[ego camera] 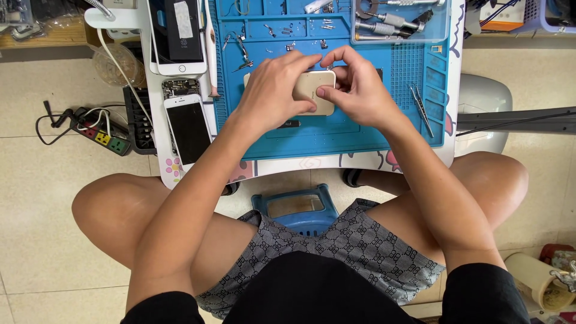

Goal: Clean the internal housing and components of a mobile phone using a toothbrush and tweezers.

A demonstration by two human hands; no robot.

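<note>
Pale floor tiles surround the small worktop [360, 161], where a blue repair mat [336, 135] carries your gold phone [315, 90] near its middle. Both hands grasp it — your left hand [276, 90] covers its left half, your right hand [357, 87] pinches the right edge. Its long axis runs left to right between them.

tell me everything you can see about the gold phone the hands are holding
The gold phone lies back side up over the blue work mat, long side running left to right. Its shell looks like smooth, pale gold metal with rounded corners and a thin lighter band near the right end. The left hand covers its left half, fingertips on the lower edge; the right hand grips the right end, thumb pressed on the back. Whether it rests on the mat or is lifted slightly cannot be told.
</note>
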